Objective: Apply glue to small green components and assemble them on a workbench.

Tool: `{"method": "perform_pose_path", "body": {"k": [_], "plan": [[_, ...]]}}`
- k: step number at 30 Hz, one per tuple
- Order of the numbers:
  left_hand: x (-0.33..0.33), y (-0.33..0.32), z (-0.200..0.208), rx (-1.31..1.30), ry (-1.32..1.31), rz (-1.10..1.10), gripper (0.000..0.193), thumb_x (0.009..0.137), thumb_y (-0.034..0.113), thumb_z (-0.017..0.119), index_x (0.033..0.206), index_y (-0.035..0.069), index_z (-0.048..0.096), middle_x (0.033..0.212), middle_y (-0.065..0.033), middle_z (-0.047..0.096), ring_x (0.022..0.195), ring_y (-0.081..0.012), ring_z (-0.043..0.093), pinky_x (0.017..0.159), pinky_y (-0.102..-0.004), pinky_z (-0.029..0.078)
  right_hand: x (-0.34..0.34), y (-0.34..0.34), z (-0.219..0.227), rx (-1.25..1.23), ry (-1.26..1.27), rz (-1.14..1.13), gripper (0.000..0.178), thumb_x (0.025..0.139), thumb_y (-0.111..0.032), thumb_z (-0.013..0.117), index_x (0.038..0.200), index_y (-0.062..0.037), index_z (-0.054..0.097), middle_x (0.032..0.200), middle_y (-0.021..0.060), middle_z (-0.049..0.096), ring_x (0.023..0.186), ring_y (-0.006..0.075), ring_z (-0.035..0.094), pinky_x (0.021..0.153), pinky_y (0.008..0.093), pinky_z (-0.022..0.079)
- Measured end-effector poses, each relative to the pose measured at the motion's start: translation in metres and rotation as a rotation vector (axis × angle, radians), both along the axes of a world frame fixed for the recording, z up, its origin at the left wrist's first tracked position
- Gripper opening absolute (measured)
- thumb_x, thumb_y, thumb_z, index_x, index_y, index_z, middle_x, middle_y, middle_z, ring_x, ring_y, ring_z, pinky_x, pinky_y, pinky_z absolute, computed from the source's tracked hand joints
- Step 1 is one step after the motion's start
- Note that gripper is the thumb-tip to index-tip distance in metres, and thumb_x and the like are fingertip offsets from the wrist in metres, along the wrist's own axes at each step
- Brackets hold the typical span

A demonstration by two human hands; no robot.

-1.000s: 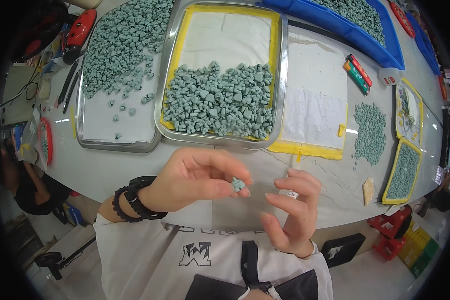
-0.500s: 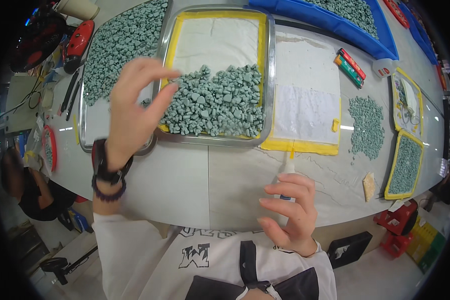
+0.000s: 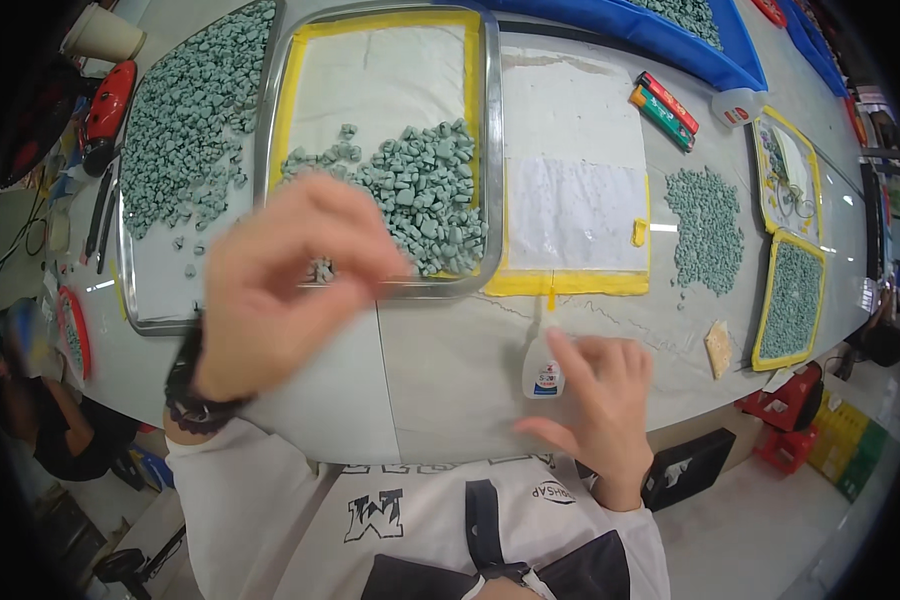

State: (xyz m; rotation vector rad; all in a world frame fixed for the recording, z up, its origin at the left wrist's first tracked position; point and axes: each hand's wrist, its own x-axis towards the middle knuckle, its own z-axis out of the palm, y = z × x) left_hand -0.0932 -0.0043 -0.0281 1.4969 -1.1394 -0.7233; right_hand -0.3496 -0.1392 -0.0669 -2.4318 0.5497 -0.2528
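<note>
My left hand (image 3: 288,285), blurred, is over the near edge of the metal tray (image 3: 492,150), its thumb and fingertips brought together in a pinch. Whatever is between them, if anything, is too smeared to make out. Green-grey stones (image 3: 425,185) are heaped in the tray's near half, on a white sheet (image 3: 385,75) edged with yellow tape. My right hand (image 3: 605,405) is open, thumb and index finger apart. It hovers just right of a small white glue bottle (image 3: 542,365), whose yellow tip points at a white board (image 3: 575,215) with a yellow taped edge.
At left lies another tray of stones (image 3: 185,130), with a red-and-black object (image 3: 108,105) and a paper cup (image 3: 103,32) beyond. Two utility knives (image 3: 663,108), a clear bottle (image 3: 738,105) and a loose stone patch (image 3: 705,230) are right. A blue bin (image 3: 735,55) stands behind.
My left hand has come nearer and to the right, its fingers closing into a pinch. My right hand has turned and uncovered the glue bottle. The whole view has shifted a little.
</note>
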Motion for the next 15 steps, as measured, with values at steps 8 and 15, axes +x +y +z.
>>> {"method": "perform_pose_path", "body": {"k": [8, 15], "plan": [[-0.061, 0.023, -0.063, 0.258, 1.404, -0.095, 0.016, 0.081, -0.004, 0.057, 0.095, 0.003, 0.057, 0.100, -0.0108, 0.053, 0.079, -0.0151, 0.054, 0.072, -0.0273, 0.045, 0.015, 0.014, 0.003, 0.167, -0.429, 0.027, 0.062, 0.064, -0.050, 0.077, 0.104, -0.0115, 0.050, 0.078, 0.0037, 0.045, 0.075, 0.0219, 0.046, 0.082, 0.0470, 0.037], [-0.043, 0.026, -0.052, 0.220, 1.480, -0.162, 0.017, 0.084, -0.004, 0.055, 0.100, 0.001, 0.056, 0.105, -0.0155, 0.057, 0.085, -0.0181, 0.060, 0.076, -0.0302, 0.051, 0.028, 0.039, -0.008, 0.739, -0.862, 0.176, 0.059, 0.077, -0.061, 0.061, 0.105, -0.0109, 0.046, 0.073, 0.0057, 0.052, 0.071, 0.0263, 0.052, 0.067, 0.0424, 0.046]]}}
